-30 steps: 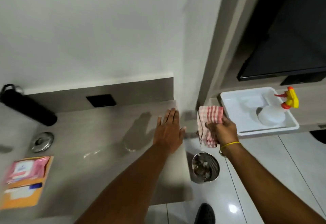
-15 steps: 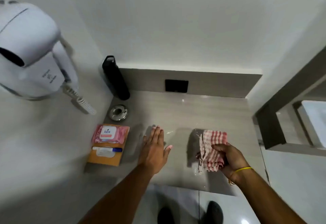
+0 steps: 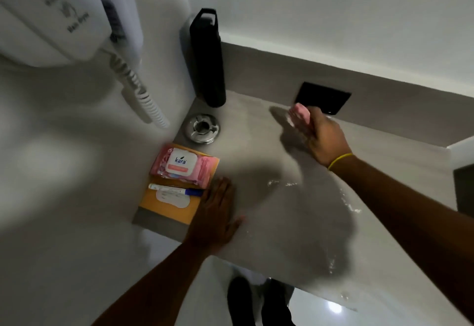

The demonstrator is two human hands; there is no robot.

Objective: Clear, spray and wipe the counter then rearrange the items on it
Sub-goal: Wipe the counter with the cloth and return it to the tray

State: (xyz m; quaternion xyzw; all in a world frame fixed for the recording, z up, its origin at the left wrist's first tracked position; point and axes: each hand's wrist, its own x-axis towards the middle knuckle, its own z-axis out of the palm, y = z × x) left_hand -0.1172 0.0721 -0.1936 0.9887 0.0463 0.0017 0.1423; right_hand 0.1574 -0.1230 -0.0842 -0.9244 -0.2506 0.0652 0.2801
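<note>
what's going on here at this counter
A person is wiping the counter. Their right hand grips a pinkish cloth at the back of it, just in front of the black wall plate, and wet streaks show on the surface. The left hand rests flat beside an orange envelope that carries a pack of wipes and a pen. A black bottle and a metal dish stand in the left corner.

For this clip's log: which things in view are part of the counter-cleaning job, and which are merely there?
In the job: cloth gripped in the right hand; counter; left hand flat on it; black bottle, metal dish, wipes pack, pen, envelope, for rearranging.
Merely there: wall hair dryer, black wall plate.
</note>
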